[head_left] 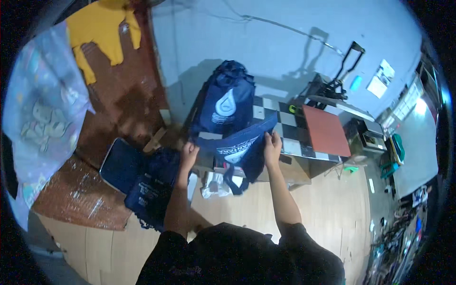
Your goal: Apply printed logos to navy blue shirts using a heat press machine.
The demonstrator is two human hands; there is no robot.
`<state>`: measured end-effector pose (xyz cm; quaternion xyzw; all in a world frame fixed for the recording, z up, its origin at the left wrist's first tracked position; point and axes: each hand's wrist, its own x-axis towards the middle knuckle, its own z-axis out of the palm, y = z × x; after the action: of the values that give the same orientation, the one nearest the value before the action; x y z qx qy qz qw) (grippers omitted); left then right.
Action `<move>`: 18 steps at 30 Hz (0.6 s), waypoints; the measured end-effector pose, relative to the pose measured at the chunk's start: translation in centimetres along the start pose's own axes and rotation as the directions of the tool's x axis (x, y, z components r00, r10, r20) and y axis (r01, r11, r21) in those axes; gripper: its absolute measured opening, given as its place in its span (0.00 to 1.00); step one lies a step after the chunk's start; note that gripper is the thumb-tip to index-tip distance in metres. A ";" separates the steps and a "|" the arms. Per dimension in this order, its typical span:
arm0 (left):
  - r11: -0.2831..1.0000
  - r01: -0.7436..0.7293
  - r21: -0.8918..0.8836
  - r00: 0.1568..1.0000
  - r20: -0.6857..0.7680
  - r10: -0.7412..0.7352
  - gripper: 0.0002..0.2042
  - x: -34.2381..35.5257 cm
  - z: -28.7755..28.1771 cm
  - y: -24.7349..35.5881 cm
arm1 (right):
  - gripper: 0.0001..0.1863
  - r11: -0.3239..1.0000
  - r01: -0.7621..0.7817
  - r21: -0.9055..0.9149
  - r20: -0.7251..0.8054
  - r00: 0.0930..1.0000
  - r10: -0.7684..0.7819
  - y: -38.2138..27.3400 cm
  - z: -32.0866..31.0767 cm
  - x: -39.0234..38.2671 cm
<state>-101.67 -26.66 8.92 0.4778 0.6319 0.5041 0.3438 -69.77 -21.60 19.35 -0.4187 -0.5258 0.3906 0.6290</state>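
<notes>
Nearby, bulging navy fabric bag (pixel 232 104) at upper centre, flat reddish board (pixel 325 130) right of centre on black-and-white checkered bench (pixel 289 119), limp white-printed navy cloth bag (pixel 241 151) mid-frame, gripped by both hands (pixel 272 151).

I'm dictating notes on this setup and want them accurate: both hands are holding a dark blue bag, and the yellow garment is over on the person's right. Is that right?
Not quite: the yellow garment is on the person's left, as the head view shows. The rest stands: the left hand and right hand are holding a dark blue bag.
</notes>
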 end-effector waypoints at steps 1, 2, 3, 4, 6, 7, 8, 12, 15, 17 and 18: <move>0.996 -0.062 -0.056 0.998 0.026 0.064 0.19 -0.6 3.6 1.7 | 0.05 0.999 -0.032 0.008 -0.060 0.998 0.033 0.0 -3.5 0.5; 0.985 -0.123 -0.117 0.990 0.050 0.130 0.18 -0.9 7.1 3.0 | 0.05 1.000 -0.021 0.007 -0.092 0.996 0.022 0.1 -6.8 1.4; 0.985 -0.130 -0.110 0.989 0.060 0.138 0.18 -0.6 10.2 2.0 | 0.05 0.999 -0.047 0.006 -0.127 0.991 0.047 0.6 -9.5 2.0; 0.968 -0.014 -0.250 0.991 0.128 0.047 0.18 -0.1 13.7 1.1 | 0.05 0.997 -0.072 0.005 -0.164 0.984 0.072 1.1 -12.2 2.6; 0.923 0.121 -0.364 0.971 0.235 -0.035 0.18 -0.2 21.7 -3.1 | 0.06 0.995 -0.103 0.002 -0.228 0.968 0.100 2.5 -17.9 3.1; 0.896 0.096 -0.434 0.974 0.227 0.005 0.20 -1.0 25.3 -5.1 | 0.07 0.991 -0.133 0.002 -0.221 0.967 0.130 3.1 -20.1 3.5; 0.858 0.081 -0.506 0.971 0.236 0.047 0.23 -1.9 29.3 -4.6 | 0.08 0.987 -0.162 -0.011 -0.230 0.961 0.155 3.9 -23.1 3.9; 0.643 0.400 -0.653 0.862 0.506 -0.023 0.28 -7.6 44.2 3.3 | 0.07 0.952 -0.282 -0.120 -0.404 0.890 0.212 7.9 -38.2 3.3; 0.460 0.548 -0.699 0.790 0.613 -0.011 0.33 -9.3 51.2 4.6 | 0.08 0.940 -0.310 -0.146 -0.513 0.836 0.196 12.3 -47.5 1.3; 0.455 0.649 -0.610 0.712 0.698 -0.081 0.36 -9.9 54.3 3.5 | 0.08 0.942 -0.309 -0.130 -0.561 0.807 0.187 13.4 -51.6 0.0; 0.451 0.705 -0.548 0.654 0.748 -0.114 0.37 -10.0 56.3 4.8 | 0.08 0.909 -0.377 -0.175 -0.664 0.728 0.174 13.2 -53.9 -0.4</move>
<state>-45.76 -18.56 -1.29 0.2192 0.2809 0.4399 0.8244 -17.18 -23.64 1.64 -0.6895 -0.2663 0.2322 0.6323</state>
